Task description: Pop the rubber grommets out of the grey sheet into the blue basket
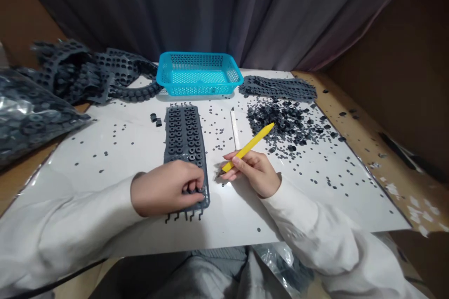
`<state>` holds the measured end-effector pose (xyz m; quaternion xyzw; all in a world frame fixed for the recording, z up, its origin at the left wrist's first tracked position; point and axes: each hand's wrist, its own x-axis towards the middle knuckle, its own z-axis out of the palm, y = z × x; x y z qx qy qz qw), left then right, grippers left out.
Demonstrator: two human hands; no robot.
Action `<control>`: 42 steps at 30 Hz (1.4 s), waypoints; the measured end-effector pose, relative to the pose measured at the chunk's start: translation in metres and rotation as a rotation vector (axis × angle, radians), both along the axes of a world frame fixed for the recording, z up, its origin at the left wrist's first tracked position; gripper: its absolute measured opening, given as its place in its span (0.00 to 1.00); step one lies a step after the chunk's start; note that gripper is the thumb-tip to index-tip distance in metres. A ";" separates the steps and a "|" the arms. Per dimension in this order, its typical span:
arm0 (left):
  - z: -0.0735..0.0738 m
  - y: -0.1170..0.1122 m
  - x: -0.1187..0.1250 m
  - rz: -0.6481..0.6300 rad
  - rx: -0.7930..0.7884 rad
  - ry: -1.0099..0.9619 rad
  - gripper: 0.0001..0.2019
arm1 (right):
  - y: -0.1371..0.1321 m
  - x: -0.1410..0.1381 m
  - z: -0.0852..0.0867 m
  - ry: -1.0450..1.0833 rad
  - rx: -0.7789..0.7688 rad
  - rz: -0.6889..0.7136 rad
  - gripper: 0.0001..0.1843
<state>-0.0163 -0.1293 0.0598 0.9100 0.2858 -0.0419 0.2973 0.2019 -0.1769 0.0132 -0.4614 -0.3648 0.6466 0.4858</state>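
A dark grey rubber strip of ring-shaped parts (pixel 184 140) lies lengthwise on the white sheet (pixel 122 149). My left hand (pixel 164 189) rests on the strip's near end, fingers curled and pressing on its rings. My right hand (pixel 254 170) grips a yellow pen-like tool (pixel 249 147) like a pencil, its tip pointing down-left just beside the strip's right edge. A heap of loose dark rings (pixel 286 124) lies to the right of the tool.
A turquoise plastic basket (pixel 199 74) stands at the back centre. More grey strips are piled at the back left (pixel 84 72) and back right (pixel 278 88). A white stick (pixel 234 128) lies near the strip. A plastic bag of parts (pixel 24 117) sits at left. Tiny rubber bits dot the sheet.
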 end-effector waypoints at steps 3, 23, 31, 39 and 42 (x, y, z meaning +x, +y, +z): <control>-0.004 0.017 -0.012 0.051 0.287 -0.036 0.21 | 0.000 0.000 0.000 0.032 -0.034 0.036 0.24; -0.039 0.067 -0.023 0.375 0.549 -0.166 0.15 | -0.004 -0.005 -0.001 -0.259 0.091 0.232 0.15; -0.051 0.067 -0.024 0.301 0.481 -0.107 0.23 | -0.007 -0.004 -0.002 -0.511 0.251 0.290 0.10; -0.040 0.054 -0.020 0.288 0.580 -0.003 0.31 | -0.007 -0.003 0.004 -0.540 0.202 0.331 0.11; -0.016 0.037 -0.013 0.190 0.616 -0.006 0.21 | -0.007 -0.003 0.006 -0.532 0.197 0.345 0.11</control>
